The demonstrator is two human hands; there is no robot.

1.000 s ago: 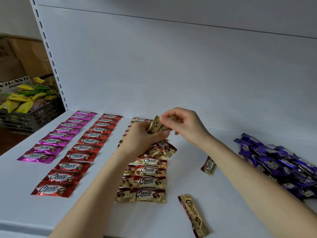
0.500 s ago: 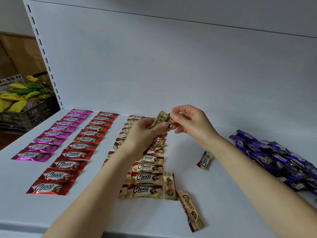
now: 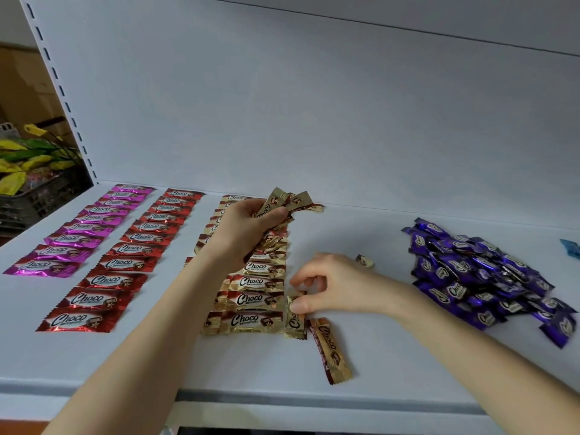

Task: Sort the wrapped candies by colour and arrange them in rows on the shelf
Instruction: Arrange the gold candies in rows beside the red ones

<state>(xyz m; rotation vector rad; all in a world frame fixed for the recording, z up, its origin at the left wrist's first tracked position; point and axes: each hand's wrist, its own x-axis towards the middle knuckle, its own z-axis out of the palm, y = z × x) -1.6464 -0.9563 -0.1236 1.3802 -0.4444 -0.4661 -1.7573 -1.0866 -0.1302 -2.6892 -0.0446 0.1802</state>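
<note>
Candies [image 3: 249,320] fill three rows; left hand [image 3: 248,229] grips several, right hand [image 3: 332,287] one.

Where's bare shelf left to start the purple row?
The widest bare shelf lies between the gold row and the purple pile, behind the right hand, which pinches a gold candy. Only one small stray candy sits there. The front strip before the pink row and red row is also free. The three rows themselves are packed.
</note>
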